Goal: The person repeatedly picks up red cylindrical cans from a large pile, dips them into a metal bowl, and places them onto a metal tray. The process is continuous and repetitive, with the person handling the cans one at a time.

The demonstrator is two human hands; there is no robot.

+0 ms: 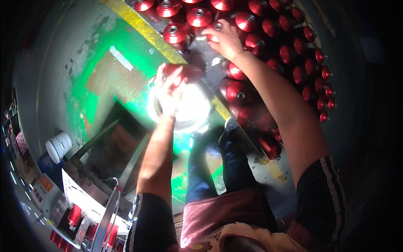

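Rows of shiny red metal bottles (199,17) with small silvery necks stand close together on a dark board at the upper right. My left hand (169,84) is closed around one red bottle (189,72), lying tilted on its side, over a round object (191,107) washed out by white glare. What that bright object is I cannot make out. My right hand (226,42) reaches to the far rows, its fingers curled round the top of a standing bottle (218,26).
A yellow floor stripe (147,38) runs beside the board. Below left lie a dark open frame (117,138) and a white bucket (58,147). At lower left is a machine (44,193) with more red bottles (74,215) near it. Bottles along the board's near edge (268,146) lean or lie over.
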